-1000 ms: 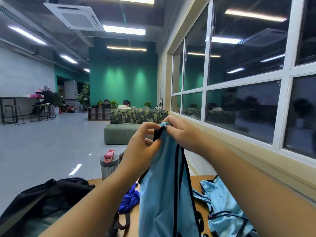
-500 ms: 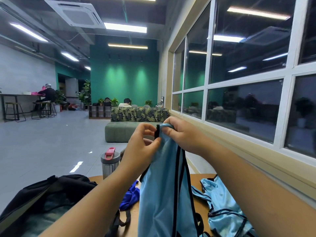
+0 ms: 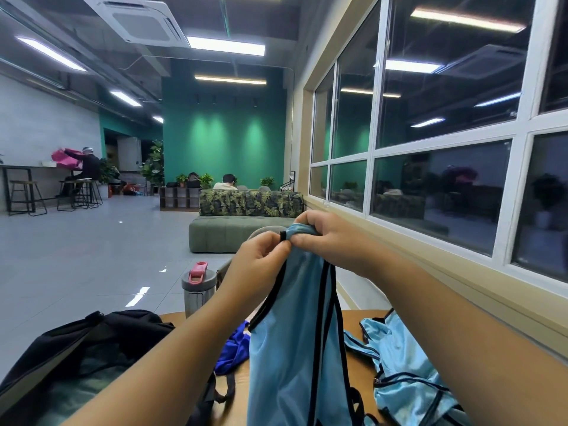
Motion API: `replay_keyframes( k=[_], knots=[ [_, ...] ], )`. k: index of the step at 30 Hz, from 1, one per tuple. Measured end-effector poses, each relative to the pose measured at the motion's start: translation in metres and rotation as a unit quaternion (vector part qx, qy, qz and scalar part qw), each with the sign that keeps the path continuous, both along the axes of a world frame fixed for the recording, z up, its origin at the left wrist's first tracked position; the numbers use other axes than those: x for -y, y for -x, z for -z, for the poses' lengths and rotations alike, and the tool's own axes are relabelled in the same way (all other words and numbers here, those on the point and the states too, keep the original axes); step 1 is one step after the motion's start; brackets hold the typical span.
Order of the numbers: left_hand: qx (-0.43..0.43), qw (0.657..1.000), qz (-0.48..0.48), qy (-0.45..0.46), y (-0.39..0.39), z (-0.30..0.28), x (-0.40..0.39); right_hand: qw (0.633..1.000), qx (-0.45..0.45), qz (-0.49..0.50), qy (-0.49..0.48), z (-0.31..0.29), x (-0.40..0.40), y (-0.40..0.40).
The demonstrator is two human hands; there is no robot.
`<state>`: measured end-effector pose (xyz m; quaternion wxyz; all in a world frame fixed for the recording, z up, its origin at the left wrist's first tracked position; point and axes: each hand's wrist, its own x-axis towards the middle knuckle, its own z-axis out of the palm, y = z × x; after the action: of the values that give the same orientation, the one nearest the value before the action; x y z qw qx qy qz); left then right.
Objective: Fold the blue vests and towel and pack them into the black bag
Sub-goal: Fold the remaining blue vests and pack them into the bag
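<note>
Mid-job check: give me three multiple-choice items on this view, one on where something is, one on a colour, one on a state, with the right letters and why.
1. Where does the black bag lie?
A. On the person's left
B. On the windowsill
C. On the green sofa

2. What colour is the trim on the held vest?
A. White
B. Black
C. Red

3. What are the hands doing?
A. Both rest flat on the table
B. Both pinch the top of the vest
C. One holds the bottle

Key: 1 A, the bag sits at lower left of the wooden table. 2 B, dark bands edge the light blue cloth. 3 B, the left hand and right hand meet at the top of the vest, which hangs down.
</note>
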<state>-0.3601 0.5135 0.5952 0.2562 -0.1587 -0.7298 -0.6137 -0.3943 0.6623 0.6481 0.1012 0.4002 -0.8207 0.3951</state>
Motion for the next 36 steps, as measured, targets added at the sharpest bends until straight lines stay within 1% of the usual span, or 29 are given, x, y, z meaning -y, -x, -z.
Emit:
replay_keyframes(
  k=[3,5,8,10,12,13,14,16,18,21,24,26,27,29,31,34,36],
  knots=[
    [0.006,0.999,0.016,-0.034,0.000,0.000,-0.002,1.000,0.007,0.001,0.009,-0.002,-0.001,-0.001],
    [0.009,0.999,0.012,-0.030,0.001,0.001,-0.001,0.999,-0.024,0.027,-0.029,-0.007,-0.002,-0.005],
    [-0.009,1.000,0.000,0.013,0.000,0.002,0.000,0.980,-0.100,0.085,-0.148,-0.019,0.000,-0.014],
    [-0.029,0.998,-0.010,0.048,0.000,0.001,-0.002,0.963,-0.123,0.113,-0.209,-0.025,0.005,-0.019],
    [-0.050,0.994,-0.028,0.096,0.002,0.000,-0.004,0.949,-0.142,0.140,-0.244,-0.028,0.011,-0.021],
    [-0.055,0.989,-0.036,0.132,0.004,-0.001,-0.004,0.946,-0.152,0.150,-0.244,-0.029,0.013,-0.020],
    [-0.048,0.983,-0.035,0.176,0.006,0.000,-0.004,0.947,-0.156,0.157,-0.231,-0.030,0.013,-0.018],
    [0.003,0.961,-0.007,0.275,0.012,0.006,0.001,0.958,-0.145,0.164,-0.184,-0.032,0.010,-0.014],
    [0.062,0.926,0.012,0.372,0.015,0.017,0.011,0.968,-0.131,0.164,-0.136,-0.036,0.003,-0.009],
    [0.092,0.865,-0.012,0.494,0.017,0.029,0.032,0.972,-0.140,0.182,-0.047,-0.046,-0.007,-0.003],
    [0.106,0.825,-0.036,0.554,0.019,0.026,0.046,0.966,-0.155,0.208,0.007,-0.052,-0.016,0.005],
    [0.076,0.798,-0.078,0.592,0.017,0.012,0.052,0.967,-0.137,0.214,0.023,-0.053,-0.020,0.008],
    [0.055,0.791,-0.095,0.602,0.016,0.004,0.055,0.969,-0.122,0.214,0.031,-0.053,-0.022,0.009],
    [0.027,0.796,-0.107,0.595,0.012,-0.015,0.062,0.972,-0.093,0.209,0.046,-0.056,-0.025,0.009],
    [0.006,0.813,-0.101,0.573,0.007,-0.035,0.069,0.975,-0.074,0.202,0.053,-0.060,-0.028,0.012],
    [-0.022,0.842,-0.110,0.527,-0.002,-0.065,0.076,0.976,-0.071,0.192,0.067,-0.071,-0.035,0.018],
    [-0.055,0.847,-0.132,0.513,-0.007,-0.085,0.080,0.977,-0.080,0.184,0.075,-0.080,-0.040,0.021]
  ],
)
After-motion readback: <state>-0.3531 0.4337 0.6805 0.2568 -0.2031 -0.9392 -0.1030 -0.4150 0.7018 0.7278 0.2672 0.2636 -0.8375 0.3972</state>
